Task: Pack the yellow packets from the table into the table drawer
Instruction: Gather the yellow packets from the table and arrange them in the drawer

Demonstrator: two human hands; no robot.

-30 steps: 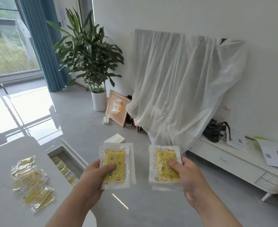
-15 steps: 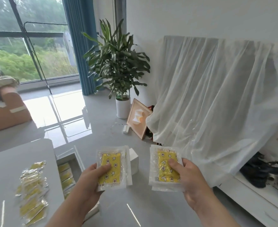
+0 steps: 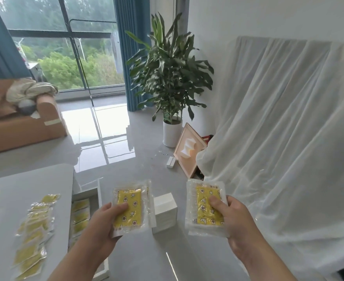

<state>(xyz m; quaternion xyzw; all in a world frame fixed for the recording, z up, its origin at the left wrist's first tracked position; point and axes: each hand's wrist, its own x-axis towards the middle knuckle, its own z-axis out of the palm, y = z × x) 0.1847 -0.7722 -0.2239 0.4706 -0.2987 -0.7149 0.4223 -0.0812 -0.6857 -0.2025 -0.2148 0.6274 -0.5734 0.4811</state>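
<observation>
My left hand (image 3: 103, 224) grips a stack of yellow packets (image 3: 133, 201) in clear wrappers, thumb pressed on the top one. My right hand (image 3: 235, 218) grips a second stack of yellow packets (image 3: 202, 209), thumb on top. Both stacks are held in the air over the floor, to the right of the table. A row of loose yellow packets (image 3: 35, 230) lies along the grey table (image 3: 11, 191) at the lower left. The open table drawer (image 3: 99, 194) sticks out beside the table, with several yellow packets (image 3: 81, 217) lined up inside it.
A small white box (image 3: 166, 211) stands on the floor between my hands. A potted plant (image 3: 171, 82), a leaning picture frame (image 3: 188, 151) and a large sheet-covered object (image 3: 284, 138) are at the right. A brown sofa (image 3: 19, 126) stands at the left by the window.
The view has swung left and up, bringing the window and sofa into sight. Both hands keep hold of their stacks and have moved left toward the drawer.
</observation>
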